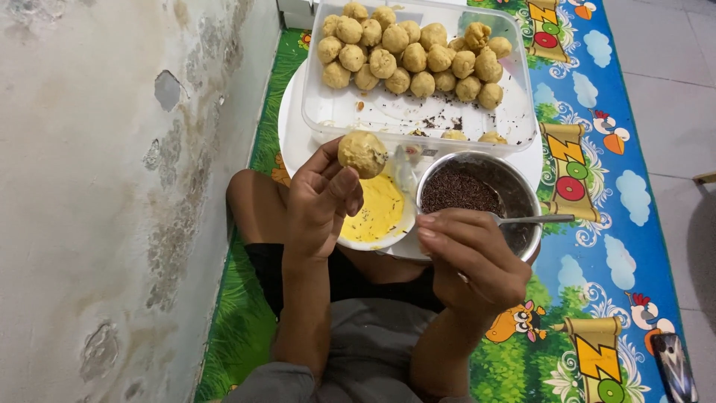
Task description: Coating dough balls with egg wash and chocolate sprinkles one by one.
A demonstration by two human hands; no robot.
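Left hand [322,200]: raised over the lap, fingers closed round a dough ball [362,153], which it pinches at the fingertips; the ball sits above the hand's far end.
Right hand [470,257]: near and right of the left hand, fingers closed on the handle of a spoon [533,219].
Hands to each other: apart, side by side, not touching.
Ball: tan, roughly round, so no long axis to speak of; it hangs just over the near wall of the tub [522,112] and over the far-left rim of the yellow bowl [377,213].
Yellow bowl: directly below and slightly near of the ball, between the two hands; it holds a yellow liquid flecked with dark bits.
Sprinkle bowl [514,195]: metal, filled with dark sprinkles, to the right of the ball and just far of the right hand.
Spoon axis: runs left to right, handle end pointing right over the metal bowl's rim; the scoop end is hidden by the fingers.
Nearer hand: the left has the ball; the right is nearer the sprinkles.
Tub: clear plastic, far side, with many more balls heaped along its far half.
Mat [589,246]: bright, cartoon-printed, under it all.
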